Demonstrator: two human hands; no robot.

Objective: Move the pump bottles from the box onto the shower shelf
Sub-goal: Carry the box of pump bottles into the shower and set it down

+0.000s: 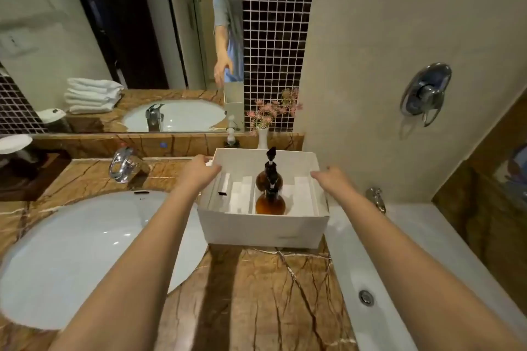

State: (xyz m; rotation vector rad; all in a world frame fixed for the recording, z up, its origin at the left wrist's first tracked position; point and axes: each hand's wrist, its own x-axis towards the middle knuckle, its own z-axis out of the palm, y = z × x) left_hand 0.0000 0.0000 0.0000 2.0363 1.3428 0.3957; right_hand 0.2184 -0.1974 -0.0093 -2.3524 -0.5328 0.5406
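A white open box [265, 229] stands on the brown marble counter, right of the sink. Inside it two amber pump bottles with black pumps stand upright, one [270, 201] near the front and one [268, 177] behind it, between white cardboard dividers. My left hand [198, 169] rests on the box's left rim, fingers curled over the edge. My right hand [330, 177] touches the box's right rim with fingers bent. Neither hand touches a bottle. No shower shelf shows in this view.
A white oval sink [85, 253] with a chrome tap [123, 164] lies to the left. A white bathtub [399, 279] with a drain runs along the right, under a chrome shower mixer [426, 92]. A small vase of pink flowers [263, 134] stands behind the box, before the mirror.
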